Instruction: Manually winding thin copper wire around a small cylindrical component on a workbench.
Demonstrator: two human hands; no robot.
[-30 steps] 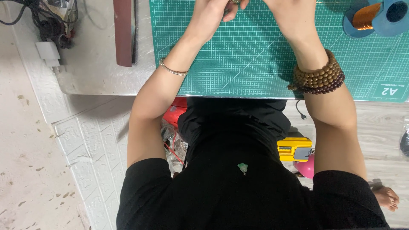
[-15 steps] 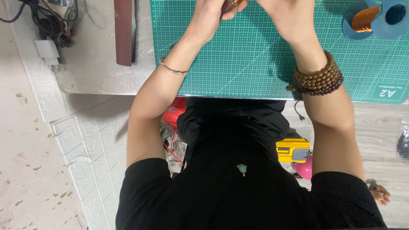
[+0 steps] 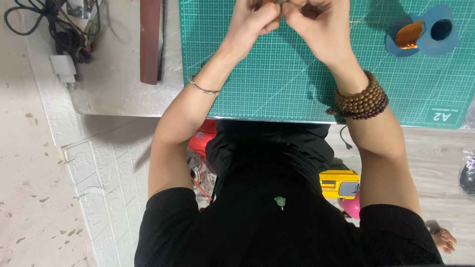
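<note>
My left hand (image 3: 251, 22) and my right hand (image 3: 316, 24) meet at the top edge of the view, over a green cutting mat (image 3: 277, 84). Both have their fingers curled around a small object (image 3: 279, 3) held between them; it is mostly hidden and cut off by the frame. A thin bangle (image 3: 204, 89) rings my left wrist. Brown bead bracelets (image 3: 361, 101) wrap my right wrist.
A blue tape dispenser with an amber roll (image 3: 420, 32) lies on the mat's right. A dark brown strip (image 3: 151, 39) and tangled cables with a white plug (image 3: 62, 29) sit on the grey table at left. Under the table are a yellow box (image 3: 339, 183) and red items (image 3: 200, 141).
Both hands have come slightly down into view and closer together; the fingers now pinch together at the centre. The arms have barely shifted.
</note>
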